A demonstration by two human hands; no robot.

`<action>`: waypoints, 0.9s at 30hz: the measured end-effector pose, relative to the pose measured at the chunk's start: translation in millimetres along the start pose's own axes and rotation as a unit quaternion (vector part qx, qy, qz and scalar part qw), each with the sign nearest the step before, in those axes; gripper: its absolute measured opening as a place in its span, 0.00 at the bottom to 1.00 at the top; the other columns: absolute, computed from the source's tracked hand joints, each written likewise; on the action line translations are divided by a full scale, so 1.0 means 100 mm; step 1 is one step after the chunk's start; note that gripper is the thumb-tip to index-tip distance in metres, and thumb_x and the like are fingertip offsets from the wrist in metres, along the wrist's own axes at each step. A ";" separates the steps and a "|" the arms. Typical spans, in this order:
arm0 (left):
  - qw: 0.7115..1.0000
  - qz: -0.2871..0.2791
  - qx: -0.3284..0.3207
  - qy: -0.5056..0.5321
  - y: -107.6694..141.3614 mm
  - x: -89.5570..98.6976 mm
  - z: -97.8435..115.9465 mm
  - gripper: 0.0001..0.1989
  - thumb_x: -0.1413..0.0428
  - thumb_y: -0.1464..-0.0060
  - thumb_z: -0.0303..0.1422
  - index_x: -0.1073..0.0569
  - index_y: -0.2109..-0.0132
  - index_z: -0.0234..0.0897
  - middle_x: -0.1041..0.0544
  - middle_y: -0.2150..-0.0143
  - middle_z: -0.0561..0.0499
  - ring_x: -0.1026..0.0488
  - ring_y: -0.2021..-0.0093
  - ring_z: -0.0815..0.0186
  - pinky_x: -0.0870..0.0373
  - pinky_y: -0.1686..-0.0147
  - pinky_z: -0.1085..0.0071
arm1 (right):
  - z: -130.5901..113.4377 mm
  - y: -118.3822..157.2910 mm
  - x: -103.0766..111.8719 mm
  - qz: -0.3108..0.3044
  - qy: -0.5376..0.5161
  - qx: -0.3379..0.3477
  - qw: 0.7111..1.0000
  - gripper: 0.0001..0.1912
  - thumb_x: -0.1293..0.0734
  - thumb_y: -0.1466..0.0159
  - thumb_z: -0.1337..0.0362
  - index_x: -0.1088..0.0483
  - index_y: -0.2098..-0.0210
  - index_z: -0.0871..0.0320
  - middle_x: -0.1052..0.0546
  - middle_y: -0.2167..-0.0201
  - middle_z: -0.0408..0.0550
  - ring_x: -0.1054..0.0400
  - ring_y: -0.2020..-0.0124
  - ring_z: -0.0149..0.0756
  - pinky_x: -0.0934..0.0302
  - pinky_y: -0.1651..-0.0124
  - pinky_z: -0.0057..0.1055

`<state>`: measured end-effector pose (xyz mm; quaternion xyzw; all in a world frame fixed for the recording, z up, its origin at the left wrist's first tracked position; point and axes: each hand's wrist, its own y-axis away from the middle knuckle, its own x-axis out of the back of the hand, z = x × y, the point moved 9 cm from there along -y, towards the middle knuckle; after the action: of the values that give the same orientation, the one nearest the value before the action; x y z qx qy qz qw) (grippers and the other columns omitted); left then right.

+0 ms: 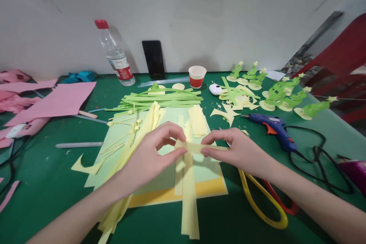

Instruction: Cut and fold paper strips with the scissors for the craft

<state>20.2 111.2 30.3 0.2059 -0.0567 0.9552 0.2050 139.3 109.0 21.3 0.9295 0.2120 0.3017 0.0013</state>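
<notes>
Between my hands is a pale yellow paper strip [194, 147], held level above the work sheet. My left hand [160, 150] pinches its left end between thumb and fingers. Further right, my right hand [237, 146] pinches the same strip, its tail passing along the fingers. Under them a long pale yellow strip [189, 202] runs toward me over a light green sheet [160, 175] with an orange edge. Beside my left wrist lies a bundle of yellow strips [122, 183]. Scissors with yellow and red handles [278, 224] lie partly hidden under my right forearm.
Green paper strips [162, 101] lie behind my hands. A blue glue gun [274, 127] with its cord rests at right, near finished green spirals with stars [294, 91]. A bottle [118, 61], phone [153, 60] and paper cup [197, 77] stand by the wall. Pink paper [60, 99] is left.
</notes>
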 end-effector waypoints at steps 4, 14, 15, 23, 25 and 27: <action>0.999 -0.008 0.043 0.008 0.01 -0.09 -0.10 0.15 0.42 0.54 0.34 0.34 0.58 0.41 0.30 0.57 0.52 0.31 0.60 0.66 0.33 0.60 0.69 | -0.02 0.05 0.05 0.058 0.042 0.014 0.997 0.08 0.36 0.45 0.62 0.30 0.77 0.57 0.26 0.76 0.42 0.34 0.74 0.30 0.44 0.69 0.27; 0.993 0.060 0.098 0.023 0.06 0.03 -0.09 0.04 0.41 0.55 0.34 0.25 0.71 0.39 0.23 0.74 0.54 0.30 0.75 0.68 0.35 0.75 0.75 | -0.06 0.13 0.22 0.100 -0.048 0.013 0.994 0.05 0.33 0.49 0.62 0.30 0.77 0.57 0.28 0.76 0.43 0.37 0.74 0.32 0.44 0.71 0.28; 0.991 0.068 0.103 0.051 0.07 0.05 -0.09 0.04 0.41 0.56 0.34 0.25 0.71 0.39 0.23 0.74 0.54 0.30 0.76 0.69 0.35 0.76 0.76 | -0.05 0.13 0.25 0.099 -0.070 0.012 0.993 0.06 0.32 0.49 0.61 0.30 0.77 0.57 0.28 0.75 0.43 0.36 0.73 0.32 0.44 0.70 0.28; 0.985 0.037 0.103 0.136 0.13 -0.07 -0.08 0.06 0.41 0.56 0.31 0.26 0.67 0.36 0.21 0.72 0.53 0.25 0.73 0.67 0.30 0.75 0.78 | -0.09 0.19 0.36 0.156 -0.119 0.051 0.979 0.05 0.32 0.49 0.63 0.30 0.78 0.57 0.29 0.78 0.42 0.37 0.75 0.30 0.45 0.72 0.27; 0.986 0.045 0.099 0.123 0.14 -0.07 -0.08 0.08 0.39 0.58 0.31 0.25 0.67 0.36 0.21 0.71 0.53 0.25 0.72 0.68 0.29 0.74 0.79 | -0.10 0.20 0.36 0.168 -0.115 0.053 0.978 0.05 0.32 0.49 0.63 0.30 0.79 0.57 0.28 0.79 0.42 0.38 0.76 0.29 0.45 0.72 0.26; 0.987 0.044 0.099 0.119 0.13 -0.09 -0.08 0.08 0.38 0.60 0.31 0.25 0.68 0.36 0.21 0.71 0.53 0.26 0.74 0.69 0.30 0.75 0.80 | -0.11 0.21 0.36 0.178 -0.119 0.060 0.975 0.06 0.31 0.49 0.63 0.30 0.79 0.58 0.28 0.80 0.42 0.38 0.77 0.29 0.45 0.74 0.26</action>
<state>18.8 97.5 19.1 0.1073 0.0542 0.9819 0.1461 167.6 102.8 52.7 0.9800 0.0591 0.1707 -0.0831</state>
